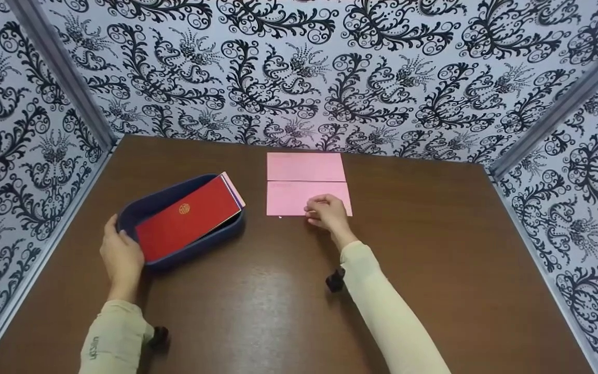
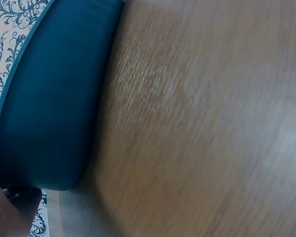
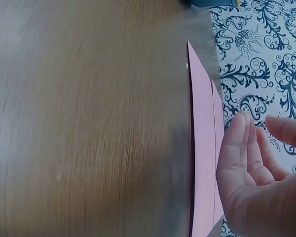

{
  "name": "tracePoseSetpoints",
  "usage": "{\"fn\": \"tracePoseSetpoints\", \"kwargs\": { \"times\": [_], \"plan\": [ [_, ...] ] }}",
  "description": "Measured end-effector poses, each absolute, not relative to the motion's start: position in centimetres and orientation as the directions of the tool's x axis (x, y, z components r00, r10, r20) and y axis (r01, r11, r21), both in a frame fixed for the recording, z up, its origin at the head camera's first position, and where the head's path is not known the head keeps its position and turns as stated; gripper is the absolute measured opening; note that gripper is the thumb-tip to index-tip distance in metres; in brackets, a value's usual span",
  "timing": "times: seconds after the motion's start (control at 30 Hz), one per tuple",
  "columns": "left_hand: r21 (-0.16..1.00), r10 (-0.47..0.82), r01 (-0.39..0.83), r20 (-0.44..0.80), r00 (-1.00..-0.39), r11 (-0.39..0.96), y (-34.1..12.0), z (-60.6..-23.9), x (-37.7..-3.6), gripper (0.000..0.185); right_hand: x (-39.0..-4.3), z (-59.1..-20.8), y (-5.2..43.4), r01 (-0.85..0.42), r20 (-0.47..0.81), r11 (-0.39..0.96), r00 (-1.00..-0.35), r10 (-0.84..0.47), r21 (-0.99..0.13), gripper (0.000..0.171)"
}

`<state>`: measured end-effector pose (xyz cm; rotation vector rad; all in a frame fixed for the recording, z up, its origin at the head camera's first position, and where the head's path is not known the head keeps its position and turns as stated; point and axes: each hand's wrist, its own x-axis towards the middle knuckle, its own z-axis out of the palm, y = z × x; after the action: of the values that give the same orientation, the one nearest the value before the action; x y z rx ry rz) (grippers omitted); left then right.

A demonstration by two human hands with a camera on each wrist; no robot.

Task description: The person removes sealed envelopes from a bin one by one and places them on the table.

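Right hand [image 1: 327, 210]: thumb apart from fingers, nothing seen between. It's over the near-right corner of the near flat pink paper rectangle [image 1: 289, 197]; contact unclear. Looks like a pick-up or a set-down; can't tell which. Either way, I'd work low at the near edge, slide a fingertip under, thumb on top, and keep the edge lined up with the matching far pink paper rectangle [image 1: 305, 166].

Left hand [image 1: 121, 254]: grip pinches the outer end of the dark blue, rounded, deep tray [image 1: 195, 251]. Good anchor; don't tip it: the red paper envelope with round gold emblem [image 1: 195, 215] lies slanted inside, top end over the rim.

Hidden: sheets under the red one, only pink and bluish edges show, count unknown. Left wrist view: tray wall, brown wooden surface [image 2: 202, 123], sliver of hand, no contents.
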<state>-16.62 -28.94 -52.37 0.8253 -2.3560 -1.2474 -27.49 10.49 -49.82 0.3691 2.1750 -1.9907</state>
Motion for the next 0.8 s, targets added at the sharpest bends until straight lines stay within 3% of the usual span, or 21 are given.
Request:
{"fn": "tracePoseSetpoints", "kwargs": {
  "times": [0.8],
  "plan": [
    [0.827,-0.619,-0.327,0.032,-0.785,0.457,-29.1,-52.4,-16.7,0.050,-27.3,-48.9,7.6,0.269,-0.272,0.080,-0.962,-0.019,-0.960,0.013]
  ]
}}
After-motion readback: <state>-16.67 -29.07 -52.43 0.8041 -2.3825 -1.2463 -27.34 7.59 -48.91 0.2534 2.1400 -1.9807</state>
